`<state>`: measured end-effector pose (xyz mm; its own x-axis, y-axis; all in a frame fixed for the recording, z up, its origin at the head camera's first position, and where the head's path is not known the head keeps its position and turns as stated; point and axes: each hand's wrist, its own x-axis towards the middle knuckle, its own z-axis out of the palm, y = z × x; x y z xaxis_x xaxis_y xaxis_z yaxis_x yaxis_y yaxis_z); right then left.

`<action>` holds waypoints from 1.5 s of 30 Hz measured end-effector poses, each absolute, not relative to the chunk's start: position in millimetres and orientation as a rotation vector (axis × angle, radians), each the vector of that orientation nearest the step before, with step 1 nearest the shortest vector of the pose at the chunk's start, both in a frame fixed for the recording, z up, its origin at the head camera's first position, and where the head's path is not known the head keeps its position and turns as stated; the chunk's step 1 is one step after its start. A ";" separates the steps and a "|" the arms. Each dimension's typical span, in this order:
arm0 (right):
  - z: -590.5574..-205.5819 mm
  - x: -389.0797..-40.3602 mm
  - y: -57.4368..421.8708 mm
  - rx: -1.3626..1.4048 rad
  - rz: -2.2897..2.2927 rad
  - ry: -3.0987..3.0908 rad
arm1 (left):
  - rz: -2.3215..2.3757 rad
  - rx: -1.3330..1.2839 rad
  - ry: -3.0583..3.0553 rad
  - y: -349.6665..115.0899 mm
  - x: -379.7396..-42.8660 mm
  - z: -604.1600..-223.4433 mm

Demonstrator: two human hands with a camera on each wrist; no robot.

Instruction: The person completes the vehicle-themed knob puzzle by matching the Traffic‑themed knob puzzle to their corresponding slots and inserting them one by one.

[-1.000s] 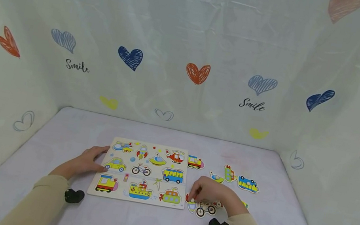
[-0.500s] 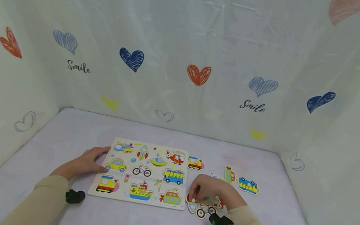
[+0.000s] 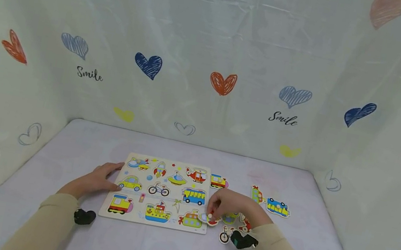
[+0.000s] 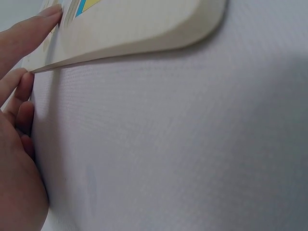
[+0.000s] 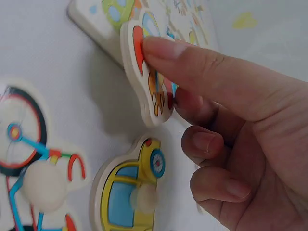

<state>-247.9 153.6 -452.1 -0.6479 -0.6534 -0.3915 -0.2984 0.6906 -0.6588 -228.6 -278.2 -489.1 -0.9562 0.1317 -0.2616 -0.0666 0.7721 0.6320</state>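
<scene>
A rocket-shaped puzzle piece [image 5: 155,86] is pinched between the thumb and fingers of my right hand [image 3: 232,204], tilted in the right wrist view. In the head view, this rocket overlaps the lower right edge of the puzzle board [image 3: 166,204], close to its submarine picture. The pale board lies flat and bears pictures of several vehicles. My left hand [image 3: 94,178] rests at the board's left edge with thumb and fingers spread. One fingertip [image 4: 50,10] touches the board's face in the left wrist view, others sit along its side.
Right of the board lie a bicycle piece [image 5: 29,163] with a round knob, a yellow car piece [image 5: 120,197] and a red piece [image 3: 245,225]. Farther back are a train piece [image 3: 218,182], a submarine piece [image 3: 257,194] and an upside-down bus piece [image 3: 277,207].
My right hand has lifted the rocket piece from the table beside the bicycle and moved it up and left to the board's edge. My left hand stays in place.
</scene>
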 end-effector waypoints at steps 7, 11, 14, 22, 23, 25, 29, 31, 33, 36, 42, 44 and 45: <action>-451.4 -254.7 138.2 -0.791 -0.858 2.255 | 0.972 0.063 2.672 -278.4 -229.0 -488.5; -452.6 -258.4 126.7 -0.808 -0.900 2.287 | 0.976 0.075 2.676 -277.8 -228.6 -487.2; -452.5 -260.5 116.7 -0.781 -0.965 2.322 | 0.964 0.075 2.685 -277.7 -228.9 -487.5; -456.0 -261.9 86.6 -0.662 -1.278 2.403 | 0.963 0.047 2.682 -276.3 -228.0 -488.6; -456.7 -262.1 83.4 -0.643 -1.292 2.416 | 0.968 0.039 2.679 -276.0 -227.8 -488.4; -458.8 -262.9 77.1 -0.600 -1.322 2.432 | 0.965 0.033 2.679 -276.1 -228.0 -488.4; -463.8 -265.8 65.1 -0.540 -1.395 2.464 | 0.967 0.012 2.677 -277.2 -229.4 -489.4; -466.3 -267.2 59.1 -0.521 -1.443 2.459 | 0.968 0.005 2.675 -277.5 -230.4 -490.4; -466.8 -267.8 53.2 -0.516 -1.490 2.449 | 0.972 -0.002 2.671 -277.2 -231.1 -491.2; -469.2 -268.4 43.4 -0.493 -1.560 2.435 | 0.978 -0.002 2.667 -277.0 -231.5 -492.3; -479.7 -276.5 26.2 -0.402 -1.627 2.441 | 0.976 0.006 2.666 -278.1 -231.9 -493.2; -482.1 -280.3 21.6 -0.392 -1.620 2.454 | 0.969 0.013 2.670 -279.0 -233.0 -492.9; -483.3 -282.1 19.3 -0.385 -1.623 2.458 | 0.960 0.021 2.676 -279.2 -233.4 -492.7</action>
